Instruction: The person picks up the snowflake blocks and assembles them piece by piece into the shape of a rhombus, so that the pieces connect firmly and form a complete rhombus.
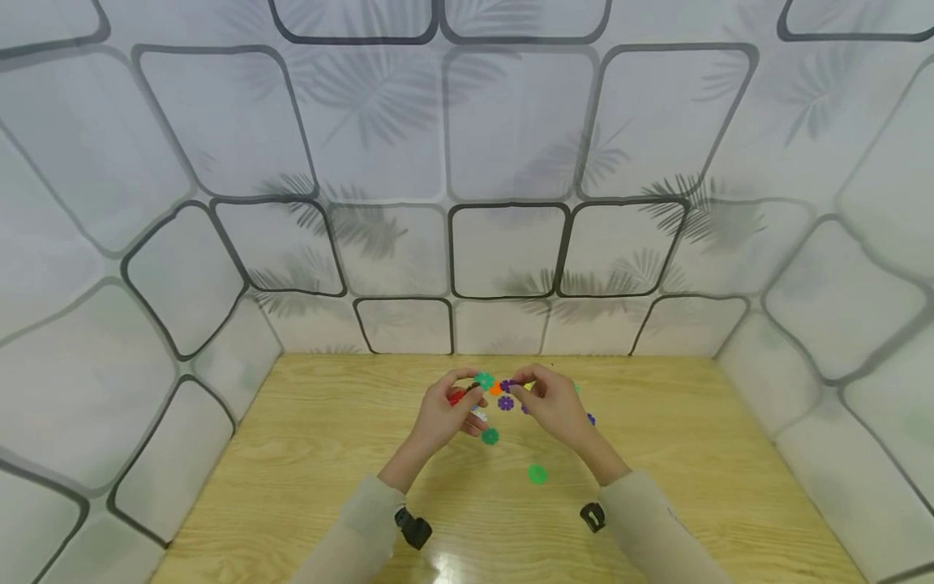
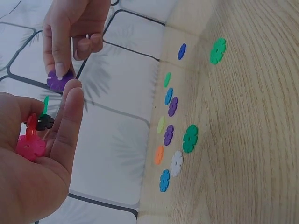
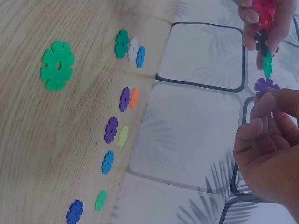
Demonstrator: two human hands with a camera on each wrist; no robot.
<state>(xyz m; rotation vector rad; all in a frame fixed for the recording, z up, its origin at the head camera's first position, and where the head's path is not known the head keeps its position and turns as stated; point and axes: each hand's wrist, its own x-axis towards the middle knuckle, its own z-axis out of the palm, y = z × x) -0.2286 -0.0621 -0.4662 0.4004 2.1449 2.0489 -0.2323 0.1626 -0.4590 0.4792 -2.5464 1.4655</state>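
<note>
My left hand (image 1: pixel 441 415) holds a short chain of interlocking flower-shaped plastic discs. In the left wrist view the chain runs from a pink disc (image 2: pixel 31 147) through a red disc (image 2: pixel 31 126) and a black disc (image 2: pixel 46 122) to a green disc (image 2: pixel 46 106) seen edge-on. Between thumb and fingertips, my right hand (image 1: pixel 558 410) pinches a purple disc (image 3: pixel 265 85). Both hands are raised over the far part of the table. From the right wrist, the green disc's end appears right at the purple disc's notched rim.
Loose discs lie on the wooden table (image 1: pixel 306 487): a light green disc (image 1: pixel 537 474) nearest me, a dark green disc (image 2: pixel 190 138), a white disc (image 2: pixel 176 163), an orange disc (image 2: pixel 160 154), and several blue, purple and yellow ones. Patterned cloth walls (image 1: pixel 511 251) enclose the back and sides.
</note>
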